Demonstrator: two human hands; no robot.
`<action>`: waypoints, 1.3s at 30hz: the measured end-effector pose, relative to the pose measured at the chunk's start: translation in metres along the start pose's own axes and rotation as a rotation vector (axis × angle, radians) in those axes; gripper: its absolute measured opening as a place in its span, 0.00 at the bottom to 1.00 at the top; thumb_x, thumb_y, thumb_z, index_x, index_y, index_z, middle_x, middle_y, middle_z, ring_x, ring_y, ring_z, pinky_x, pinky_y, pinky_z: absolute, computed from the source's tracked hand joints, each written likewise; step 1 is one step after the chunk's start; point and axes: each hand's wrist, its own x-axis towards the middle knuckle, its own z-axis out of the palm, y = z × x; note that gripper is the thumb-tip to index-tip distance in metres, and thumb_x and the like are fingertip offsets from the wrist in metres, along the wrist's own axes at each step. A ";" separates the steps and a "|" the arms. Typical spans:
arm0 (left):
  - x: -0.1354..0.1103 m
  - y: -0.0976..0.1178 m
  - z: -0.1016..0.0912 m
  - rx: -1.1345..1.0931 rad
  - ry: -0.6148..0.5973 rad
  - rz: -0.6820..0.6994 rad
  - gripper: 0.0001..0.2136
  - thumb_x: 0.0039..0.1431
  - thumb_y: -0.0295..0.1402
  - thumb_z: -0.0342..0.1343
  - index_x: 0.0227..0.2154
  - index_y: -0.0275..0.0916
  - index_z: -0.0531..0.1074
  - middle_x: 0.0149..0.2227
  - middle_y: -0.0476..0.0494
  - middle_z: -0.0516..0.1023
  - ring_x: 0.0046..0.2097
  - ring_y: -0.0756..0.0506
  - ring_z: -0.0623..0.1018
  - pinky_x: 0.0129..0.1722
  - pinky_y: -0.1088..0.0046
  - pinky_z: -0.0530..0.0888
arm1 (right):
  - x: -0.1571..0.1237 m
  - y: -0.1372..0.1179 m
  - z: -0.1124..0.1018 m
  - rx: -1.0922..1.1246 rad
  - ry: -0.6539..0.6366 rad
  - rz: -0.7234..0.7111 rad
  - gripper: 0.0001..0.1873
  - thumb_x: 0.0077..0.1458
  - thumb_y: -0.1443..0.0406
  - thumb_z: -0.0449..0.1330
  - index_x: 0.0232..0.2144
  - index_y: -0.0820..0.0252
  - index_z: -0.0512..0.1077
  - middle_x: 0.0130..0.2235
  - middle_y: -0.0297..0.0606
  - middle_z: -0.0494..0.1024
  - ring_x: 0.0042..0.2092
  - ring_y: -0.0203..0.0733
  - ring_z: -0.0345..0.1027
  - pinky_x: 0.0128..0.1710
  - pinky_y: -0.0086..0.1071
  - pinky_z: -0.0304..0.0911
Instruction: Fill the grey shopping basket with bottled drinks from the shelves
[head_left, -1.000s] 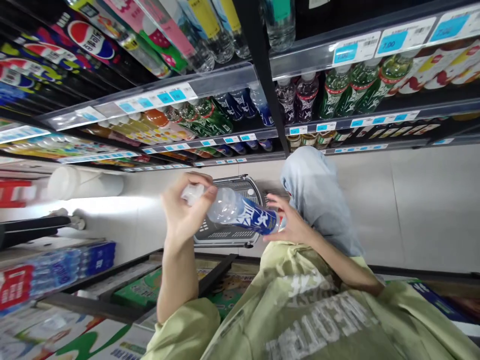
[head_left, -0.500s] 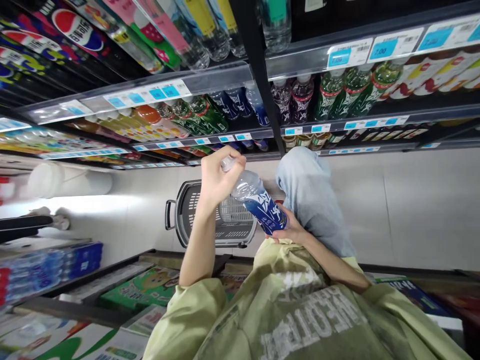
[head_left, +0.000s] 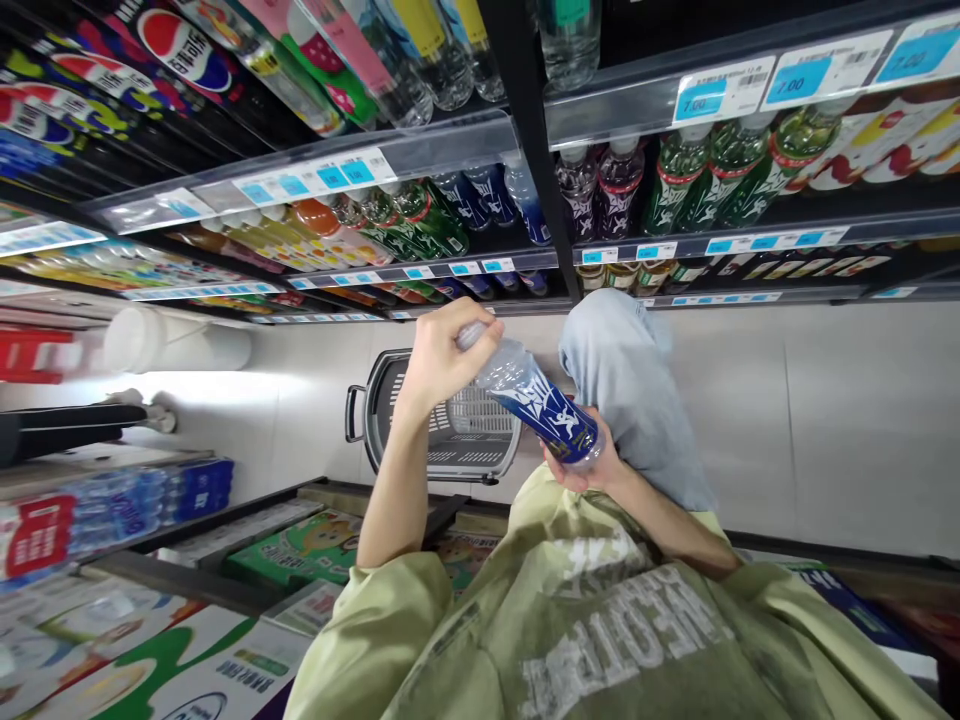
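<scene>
The left hand (head_left: 442, 355) had its fingers curled closed about the neck end of a blue-labelled bottle (head_left: 547, 405), while the right hand (head_left: 589, 470) had its fingers wrapped about the base. The bottle lay tilted between them, in front of the person's torso and just beside a jeans-clad knee (head_left: 611, 345). The left forearm crossed over a grey basket (head_left: 480, 460) on the floor (head_left: 757, 430), hiding part of it. Drink shelves (head_left: 450, 142) lined one side of the aisle, green cartons (head_left: 311, 545) the other. Farther off were a white bucket (head_left: 176, 338), shrink-wrapped bottle packs (head_left: 135, 510) and someone's dark trouser leg (head_left: 75, 425).
</scene>
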 end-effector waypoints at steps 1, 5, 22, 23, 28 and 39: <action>0.001 0.000 0.001 0.015 0.006 0.006 0.10 0.64 0.37 0.58 0.27 0.42 0.74 0.30 0.45 0.79 0.32 0.45 0.77 0.35 0.65 0.73 | 0.000 0.000 -0.001 0.007 -0.030 0.012 0.43 0.61 0.32 0.46 0.39 0.65 0.76 0.24 0.44 0.82 0.11 0.38 0.56 0.09 0.30 0.52; 0.004 0.000 0.005 0.061 0.011 0.026 0.13 0.66 0.37 0.56 0.25 0.42 0.72 0.27 0.45 0.77 0.30 0.46 0.75 0.34 0.65 0.71 | -0.001 -0.002 0.002 0.004 -0.021 0.031 0.47 0.62 0.31 0.42 0.40 0.69 0.76 0.20 0.44 0.79 0.09 0.32 0.42 0.07 0.28 0.42; 0.010 -0.003 0.009 0.078 0.015 0.033 0.10 0.66 0.35 0.57 0.29 0.42 0.77 0.33 0.44 0.82 0.36 0.44 0.80 0.41 0.64 0.76 | 0.004 -0.002 0.002 -0.106 0.199 -0.096 0.35 0.58 0.34 0.60 0.43 0.58 0.70 0.27 0.36 0.80 0.24 0.47 0.75 0.18 0.36 0.70; 0.010 -0.004 0.009 0.084 0.011 0.032 0.10 0.66 0.35 0.57 0.30 0.42 0.77 0.33 0.44 0.82 0.37 0.44 0.80 0.42 0.64 0.76 | 0.005 0.000 0.004 -0.157 0.234 -0.132 0.34 0.55 0.36 0.65 0.46 0.56 0.68 0.30 0.34 0.80 0.25 0.47 0.76 0.19 0.37 0.72; 0.014 -0.004 0.010 0.111 0.003 0.043 0.10 0.67 0.35 0.57 0.28 0.42 0.77 0.31 0.44 0.81 0.34 0.45 0.79 0.39 0.65 0.75 | 0.013 0.019 0.014 -0.616 0.583 -0.438 0.45 0.40 0.54 0.82 0.54 0.50 0.63 0.48 0.35 0.78 0.39 0.43 0.79 0.36 0.38 0.79; 0.008 -0.013 0.002 0.116 0.034 -0.020 0.10 0.65 0.33 0.58 0.27 0.39 0.78 0.30 0.46 0.82 0.33 0.48 0.78 0.38 0.70 0.74 | 0.007 0.013 0.009 -1.555 1.034 -1.240 0.31 0.53 0.69 0.73 0.56 0.51 0.68 0.52 0.43 0.68 0.53 0.52 0.72 0.53 0.50 0.74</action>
